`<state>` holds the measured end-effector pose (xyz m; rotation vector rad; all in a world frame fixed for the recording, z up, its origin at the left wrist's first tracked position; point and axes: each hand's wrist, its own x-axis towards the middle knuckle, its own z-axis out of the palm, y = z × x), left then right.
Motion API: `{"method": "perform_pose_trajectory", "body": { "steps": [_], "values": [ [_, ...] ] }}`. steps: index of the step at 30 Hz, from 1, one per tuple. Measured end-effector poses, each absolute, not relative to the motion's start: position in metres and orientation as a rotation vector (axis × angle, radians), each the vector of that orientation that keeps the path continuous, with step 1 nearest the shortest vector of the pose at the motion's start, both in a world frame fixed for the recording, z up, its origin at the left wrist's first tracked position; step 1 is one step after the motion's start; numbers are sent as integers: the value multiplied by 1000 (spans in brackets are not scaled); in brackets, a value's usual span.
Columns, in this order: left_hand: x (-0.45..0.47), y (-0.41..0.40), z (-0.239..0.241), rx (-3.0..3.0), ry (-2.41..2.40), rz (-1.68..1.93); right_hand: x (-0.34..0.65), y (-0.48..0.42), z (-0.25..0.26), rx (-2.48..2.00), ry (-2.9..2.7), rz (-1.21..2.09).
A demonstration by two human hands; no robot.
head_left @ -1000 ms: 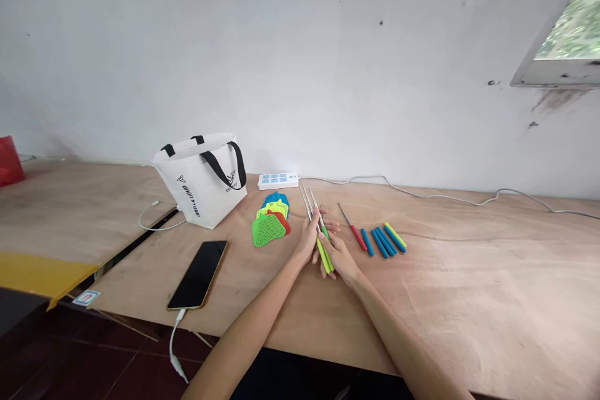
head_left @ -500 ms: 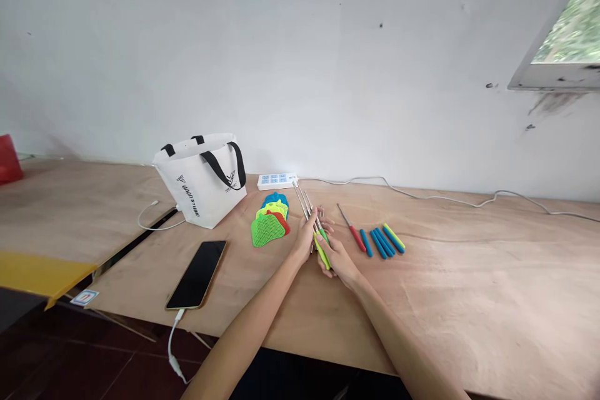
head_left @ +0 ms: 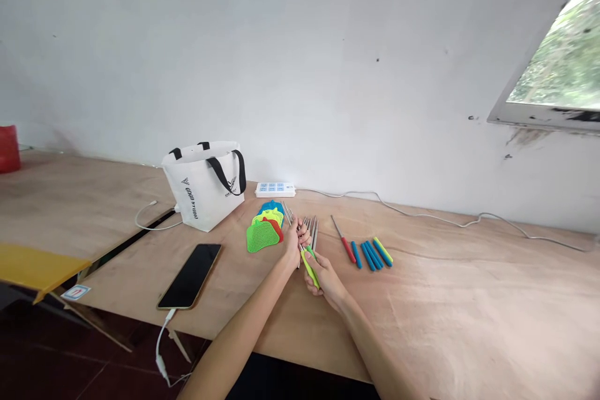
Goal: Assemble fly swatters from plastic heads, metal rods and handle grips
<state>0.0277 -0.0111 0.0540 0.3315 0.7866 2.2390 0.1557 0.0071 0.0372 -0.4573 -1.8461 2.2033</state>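
My left hand (head_left: pixel 294 244) and my right hand (head_left: pixel 323 275) meet over the wooden table (head_left: pixel 445 300). Both are closed around a bundle of thin metal rods with green handles (head_left: pixel 309 265); the steel ends fan out past my left fingers. Just left of my hands lies a stack of coloured mesh swatter heads (head_left: pixel 263 229), green on top. To the right lie a red-handled rod (head_left: pixel 344 240) and several loose blue and yellow handles (head_left: pixel 372 253).
A white tote bag (head_left: pixel 204 184) with black straps stands at the back left. A white power strip (head_left: pixel 275 189) and its cable run along the wall. A phone (head_left: pixel 190 275) on a charging cable lies near the front edge. A yellow board (head_left: pixel 32 265) lies far left.
My hands have drawn the rod bundle a little towards me and to the left, and the steel ends now splay apart. The camera view has tilted slightly.
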Motion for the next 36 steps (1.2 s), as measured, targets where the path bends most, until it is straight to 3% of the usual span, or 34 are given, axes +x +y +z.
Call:
{"method": "perform_pose_trajectory", "body": {
  "steps": [8, 15, 18, 21, 22, 29, 36],
  "values": [
    [26, -4, 61, 282, 844, 2163, 181, -23, 38, -631, -1699, 2179],
    [-33, -27, 93, 319, 895, 2292, 260, -53, 30, -552, -2000, 2116],
    [-21, -25, 79, 377, 993, 2194, 260, -22, 34, -676, -2029, 1828],
    [9, -5, 52, 435, 1132, 2072, 239, 34, 50, -869, -2372, 935],
    [19, 3, 44, 456, 1184, 2031, 230, 53, 55, -925, -2404, 813],
    [47, 62, 18, 718, 1637, 1868, 179, 106, 59, -1163, -2534, 448],
    [33, 80, 7, 1089, 2080, 1623, 163, 138, 46, -1170, -2422, 514]
  ]
}}
